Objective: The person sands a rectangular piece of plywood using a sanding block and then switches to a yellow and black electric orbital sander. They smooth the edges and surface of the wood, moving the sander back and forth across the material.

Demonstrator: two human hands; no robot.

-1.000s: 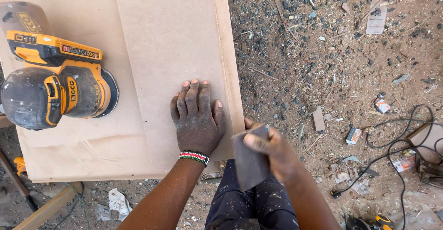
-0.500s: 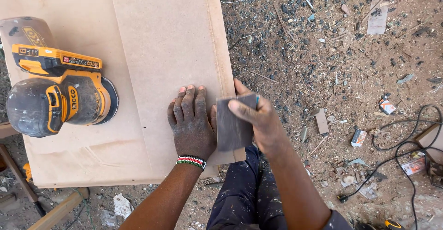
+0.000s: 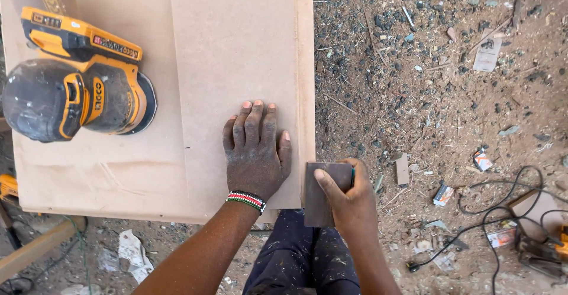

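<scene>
Now left hand point(image 3: 255, 153) flat, open on board point(image 3: 236, 46); right hand point(image 3: 349, 203) grips dark sanding block point(image 3: 319, 197) at edge.

From my end the feed was bright, flat daylight, soft shadows, no glare, everything sharp, only slight wide-angle bending at the edges.

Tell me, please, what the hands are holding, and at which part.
The right hand holds a dark sanding block by its side, thumb across its face. The left hand holds nothing; it lies flat on the board.
</scene>
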